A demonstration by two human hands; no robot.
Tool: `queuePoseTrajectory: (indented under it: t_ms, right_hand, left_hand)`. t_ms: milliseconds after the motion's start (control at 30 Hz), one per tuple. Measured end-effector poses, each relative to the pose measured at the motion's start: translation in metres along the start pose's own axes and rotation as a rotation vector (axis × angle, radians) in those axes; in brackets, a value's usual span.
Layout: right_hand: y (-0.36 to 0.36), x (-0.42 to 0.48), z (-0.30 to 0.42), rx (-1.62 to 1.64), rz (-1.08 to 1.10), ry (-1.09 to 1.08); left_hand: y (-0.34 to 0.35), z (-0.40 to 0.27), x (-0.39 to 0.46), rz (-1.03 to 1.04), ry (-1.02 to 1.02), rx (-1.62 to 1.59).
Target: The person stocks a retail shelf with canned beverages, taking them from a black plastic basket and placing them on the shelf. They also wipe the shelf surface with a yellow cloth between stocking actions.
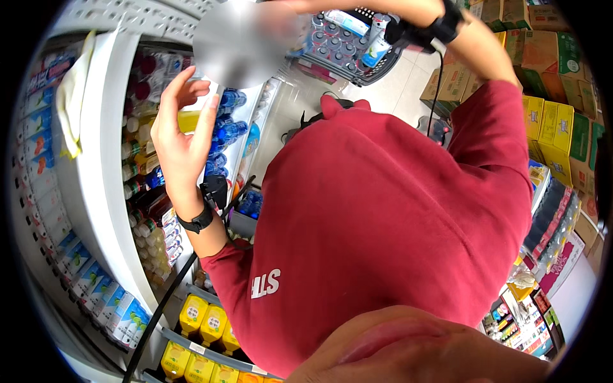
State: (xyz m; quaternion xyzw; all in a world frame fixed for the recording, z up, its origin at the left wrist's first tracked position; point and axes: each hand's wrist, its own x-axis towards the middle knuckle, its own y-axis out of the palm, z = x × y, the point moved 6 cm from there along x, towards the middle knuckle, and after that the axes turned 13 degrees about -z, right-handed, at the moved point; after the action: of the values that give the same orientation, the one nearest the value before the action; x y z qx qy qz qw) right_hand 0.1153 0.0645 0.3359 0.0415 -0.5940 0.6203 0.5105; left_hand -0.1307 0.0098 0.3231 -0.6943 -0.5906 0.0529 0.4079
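My left hand (184, 119) is raised before the shelves at the left, fingers curved and apart, with nothing seen in it. A yellow thing shows behind its fingers. Blue-capped bottles (230, 134) stand on a white shelf just right of it. My right hand (282, 16) reaches in at the top edge, blurred and partly covered by a round grey smear (242, 43), so its grip cannot be told. Below the right forearm, a dark plastic basket (368, 79) holds several dark-capped bottles (335, 43) and blue-and-white cans (377, 50).
Blue-and-white cans (98, 282) line a shelf at the far left; a pale cloth (72, 105) hangs beside it. Yellow cartons (213, 323) fill lower shelves. Cardboard boxes (546, 57) are stacked at the right, with packs of bottles (550, 225) below. A black cable (163, 306) runs along the lower left.
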Motion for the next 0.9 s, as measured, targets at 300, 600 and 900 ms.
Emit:
queuePoseTrajectory:
  t_ms: [300, 600, 900]
  right_hand:
    - [0.116, -0.235, -0.241, -0.271, 0.296, 0.577]
    - [0.128, -0.348, -0.361, -0.106, -0.167, 1.312]
    - [0.255, -0.447, -0.422, 0.058, -0.205, 1.751]
  left_hand:
    - [0.063, -0.002, 0.015, 0.117, -0.064, 0.153]
    - [0.057, 0.026, -0.019, 0.095, -0.353, 0.222]
    - [0.059, 0.028, -0.015, 0.109, -0.407, 0.244]
